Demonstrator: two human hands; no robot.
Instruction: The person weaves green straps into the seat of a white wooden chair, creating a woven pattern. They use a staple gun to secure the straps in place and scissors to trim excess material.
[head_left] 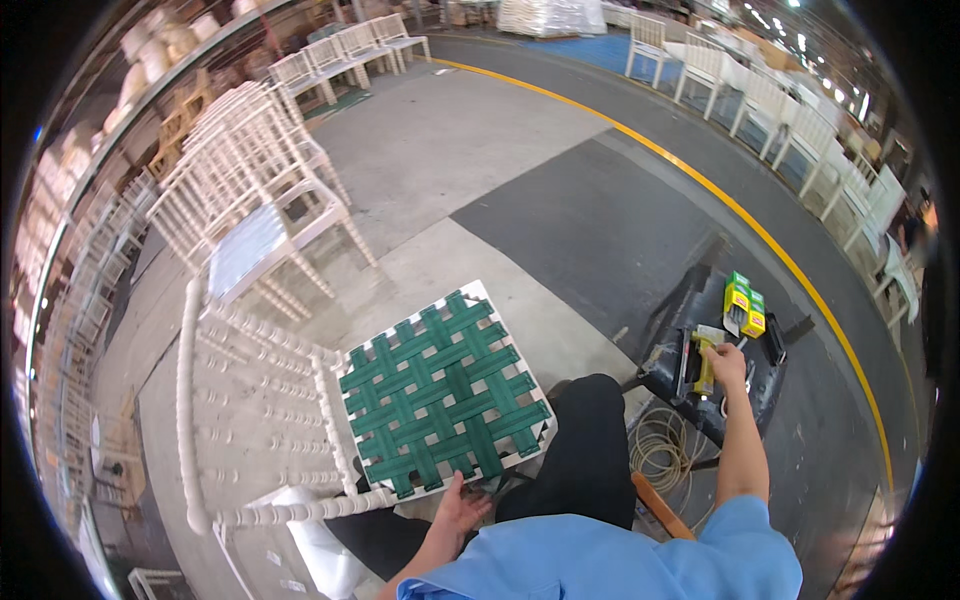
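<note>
A white chair (190, 400) with turned, beaded spindles stands in front of me, its back toward the left. Green webbing straps (440, 385) are woven across its seat in a lattice with gaps. My left hand (461, 510) is at the seat's near edge, fingers loosely apart, apparently holding nothing. Out to the right, my right hand (728, 365) grips a yellow-green tool that looks like an air staple gun (704, 370). The tool is at the top of a black stand (660, 375); whether it touches the surface is unclear.
Yellow-green boxes (744, 305) sit on the stand, and a coiled hose (662, 450) lies beneath. More white chairs stand at far left (255, 190) and along the right (760, 100). A yellow line (700, 187) curves across the floor. An orange-brown bar (660, 505) is beside my leg.
</note>
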